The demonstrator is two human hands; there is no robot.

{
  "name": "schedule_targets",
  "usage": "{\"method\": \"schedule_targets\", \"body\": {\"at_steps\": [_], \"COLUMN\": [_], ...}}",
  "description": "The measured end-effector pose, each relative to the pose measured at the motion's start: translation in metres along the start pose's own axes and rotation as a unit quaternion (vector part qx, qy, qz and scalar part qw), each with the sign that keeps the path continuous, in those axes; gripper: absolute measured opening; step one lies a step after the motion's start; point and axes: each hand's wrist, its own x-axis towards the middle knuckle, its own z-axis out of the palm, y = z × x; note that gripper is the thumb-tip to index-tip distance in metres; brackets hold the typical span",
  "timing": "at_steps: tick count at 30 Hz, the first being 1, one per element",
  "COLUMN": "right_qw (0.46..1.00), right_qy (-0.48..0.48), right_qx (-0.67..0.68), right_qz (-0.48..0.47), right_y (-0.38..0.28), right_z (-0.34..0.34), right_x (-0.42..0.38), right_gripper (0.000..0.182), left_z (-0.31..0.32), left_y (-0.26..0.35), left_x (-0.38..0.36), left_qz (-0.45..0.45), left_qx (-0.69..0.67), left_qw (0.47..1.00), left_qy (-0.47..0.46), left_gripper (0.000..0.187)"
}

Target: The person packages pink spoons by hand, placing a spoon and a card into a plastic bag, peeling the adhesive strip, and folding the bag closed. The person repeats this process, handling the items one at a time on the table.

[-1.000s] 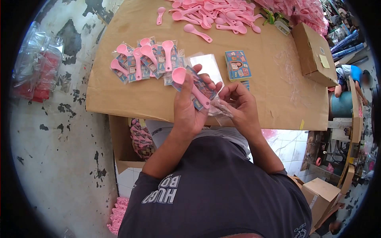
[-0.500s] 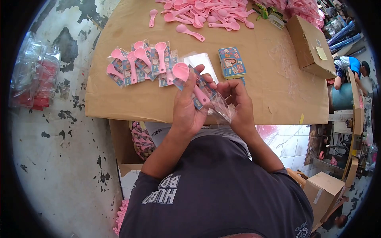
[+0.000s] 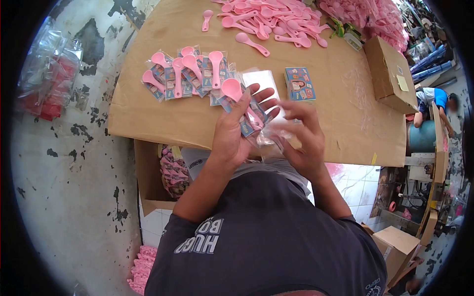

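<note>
My left hand [image 3: 231, 133] holds a clear plastic bag with a pink measuring spoon [image 3: 231, 89] and a blue printed card inside, its thumb pressing on the front. The bag's loose clear end [image 3: 266, 139] points toward my right hand [image 3: 306, 138]. That hand is partly blurred, with its fingers spread apart beside the bag's end. Left of my hands lie several bagged spoons with cards [image 3: 178, 74]. Clear plastic bags [image 3: 260, 80] lie in a stack just beyond my fingers, and a stack of blue printed cards [image 3: 299, 84] sits to their right.
Loose pink spoons [image 3: 266, 17] are heaped at the table's far side. A cardboard box [image 3: 387, 74] stands at the right edge. Under the table, an open carton [image 3: 150, 172] holds packed spoons. Another person [image 3: 433, 101] is at the far right.
My right hand has opened its fingers and moved slightly away from the bag's end. The left hand keeps its hold on the bagged spoon. The camera view has shifted a little.
</note>
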Motion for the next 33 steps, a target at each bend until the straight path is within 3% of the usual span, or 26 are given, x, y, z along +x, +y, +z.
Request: {"method": "schedule_targets", "body": {"at_steps": [1,2,3,5,7,9,13,15,18,19,21,23,25,26,30,33], "right_qw": [0.992,0.993,0.993,0.984,0.991,0.992,0.982,0.983,0.996,0.996,0.959,0.972,0.946,0.943,0.922,0.912], "right_qy": [-0.08,-0.066,-0.065,0.002,0.015,-0.048,-0.09,-0.09,-0.045,-0.042,-0.003,0.043,-0.004,-0.023,-0.028,0.013], "right_qx": [-0.031,0.045,0.045,0.174,0.133,-0.109,-0.15,-0.136,0.046,0.046,0.254,0.178,0.222,0.218,0.256,0.262], "right_qz": [-0.093,-0.086,-0.087,-0.038,-0.02,-0.044,-0.071,-0.081,-0.066,-0.067,0.124,0.146,0.236,0.251,0.291,0.316], "right_y": [0.001,-0.005,-0.005,-0.003,0.0,0.002,0.005,0.011,0.01,0.013,0.01,0.003,0.007,0.011,0.002,-0.002], "right_z": [-0.01,-0.014,-0.018,-0.033,-0.041,-0.04,-0.014,-0.014,-0.021,-0.024,-0.033,-0.029,-0.025,-0.02,-0.007,-0.002], "right_x": [0.002,0.004,0.004,0.002,0.007,0.019,0.015,0.013,0.02,0.016,0.01,0.008,0.004,0.0,-0.006,-0.006], "right_gripper": [0.04,0.023,0.023,0.026,0.028,0.03,0.04,0.044,0.04,0.04,0.021,0.027,0.041,0.052,0.051,0.046], "left_z": [-0.002,-0.006,-0.008,-0.007,-0.003,0.002,0.013,0.012,0.01,0.007,0.002,0.002,0.004,0.022,0.011,0.002], "left_y": [0.002,0.005,0.008,0.013,0.018,0.016,0.006,0.001,-0.005,-0.004,0.001,0.002,0.003,0.002,-0.006,-0.006], "left_x": [0.001,0.003,0.003,0.003,0.002,0.0,-0.005,-0.01,-0.007,-0.006,-0.007,-0.009,-0.012,-0.019,-0.02,-0.016], "left_qz": [0.003,-0.001,-0.006,-0.007,-0.055,-0.069,-0.124,-0.137,-0.134,-0.135,-0.075,-0.062,0.009,0.026,0.055,0.093], "left_qx": [0.0,-0.004,-0.008,0.004,-0.049,-0.052,-0.048,-0.038,-0.005,-0.003,0.074,0.079,0.274,0.27,0.323,0.339], "left_qw": [1.0,1.0,1.0,1.0,0.996,0.995,0.987,0.984,0.988,0.987,0.991,0.991,0.95,0.956,0.943,0.934], "left_qy": [0.0,0.0,0.0,-0.01,-0.041,-0.054,-0.085,-0.108,-0.081,-0.083,-0.085,-0.085,-0.149,-0.111,-0.061,-0.058], "left_gripper": [0.041,0.041,0.041,0.044,0.051,0.054,0.055,0.054,0.06,0.06,0.064,0.061,0.057,0.051,0.035,0.039]}}
